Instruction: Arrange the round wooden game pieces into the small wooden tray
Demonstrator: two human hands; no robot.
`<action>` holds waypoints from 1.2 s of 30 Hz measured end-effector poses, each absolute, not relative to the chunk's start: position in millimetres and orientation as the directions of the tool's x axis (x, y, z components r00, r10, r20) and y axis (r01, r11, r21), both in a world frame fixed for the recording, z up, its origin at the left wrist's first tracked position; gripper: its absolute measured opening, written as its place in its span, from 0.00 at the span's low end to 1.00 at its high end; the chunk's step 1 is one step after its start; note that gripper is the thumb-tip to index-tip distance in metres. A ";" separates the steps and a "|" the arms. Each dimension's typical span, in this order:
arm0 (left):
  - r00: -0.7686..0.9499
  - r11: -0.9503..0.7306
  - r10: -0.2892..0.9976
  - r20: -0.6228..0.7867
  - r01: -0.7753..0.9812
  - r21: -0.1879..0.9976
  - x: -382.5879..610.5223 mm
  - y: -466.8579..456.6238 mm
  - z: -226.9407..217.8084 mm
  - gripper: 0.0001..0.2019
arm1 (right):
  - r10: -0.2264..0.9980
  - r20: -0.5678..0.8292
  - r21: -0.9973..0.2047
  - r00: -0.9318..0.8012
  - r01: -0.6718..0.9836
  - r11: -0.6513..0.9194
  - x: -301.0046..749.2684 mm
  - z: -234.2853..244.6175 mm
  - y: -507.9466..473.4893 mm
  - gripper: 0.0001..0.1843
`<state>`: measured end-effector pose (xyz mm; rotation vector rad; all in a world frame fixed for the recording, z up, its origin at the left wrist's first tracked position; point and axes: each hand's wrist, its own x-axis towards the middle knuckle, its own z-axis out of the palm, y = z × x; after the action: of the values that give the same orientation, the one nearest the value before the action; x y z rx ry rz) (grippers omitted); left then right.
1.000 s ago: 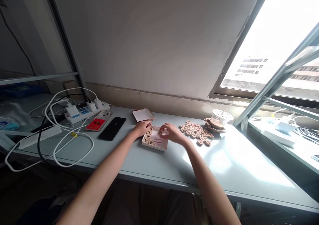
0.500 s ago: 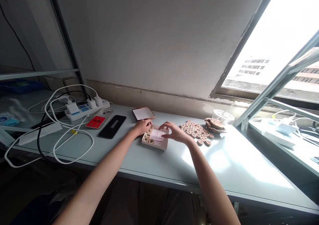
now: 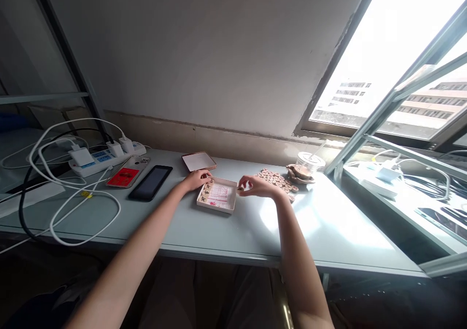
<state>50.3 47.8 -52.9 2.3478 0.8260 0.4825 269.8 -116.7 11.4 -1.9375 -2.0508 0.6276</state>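
Note:
A small open box [image 3: 217, 197] lies on the pale table [image 3: 226, 227], with a printed paper and a few round wooden chess pieces [image 3: 206, 191] along its left side. My left hand [image 3: 197, 178] rests curled on the box's far left corner, touching those pieces. My right hand [image 3: 255, 185] hovers just right of the box, fingers pinched on one small wooden piece. A heap of several more wooden pieces [image 3: 278, 180] lies right behind that hand. The box's lid [image 3: 199, 161] sits flat farther back.
A black phone [image 3: 150, 182], a phone with a red case [image 3: 125, 175] and a power strip [image 3: 104, 156] with white cables [image 3: 65, 207] lie at the left. A plastic cup [image 3: 307, 163] stands near the window frame [image 3: 368, 134]. The table's front edge is near my body.
My right hand has moved from over the box to its right side and now pinches a piece. The camera view shifted right. My left hand stayed on the box.

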 end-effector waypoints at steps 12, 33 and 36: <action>0.714 -0.604 0.686 0.141 0.450 0.658 48.9 35.8 -42.9 0.16 | 0.989 0.082 -0.190 0.123 0.976 -0.105 293.6 -13.6 -111.1 0.09; 0.485 -0.573 0.813 0.320 0.765 0.294 -191.3 -34.0 -31.5 0.19 | 0.835 0.531 -0.521 0.142 0.832 0.190 231.8 -53.7 -115.7 0.12; 0.578 -0.632 0.775 0.257 0.716 0.297 -179.7 -24.4 -25.4 0.21 | 0.820 0.548 -0.516 0.164 0.838 0.177 235.9 -52.6 -111.5 0.11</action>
<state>-179.7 -24.4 -25.4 2.6444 1.2597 0.5488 235.9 -111.5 -52.6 -1.6121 -1.6251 -0.0271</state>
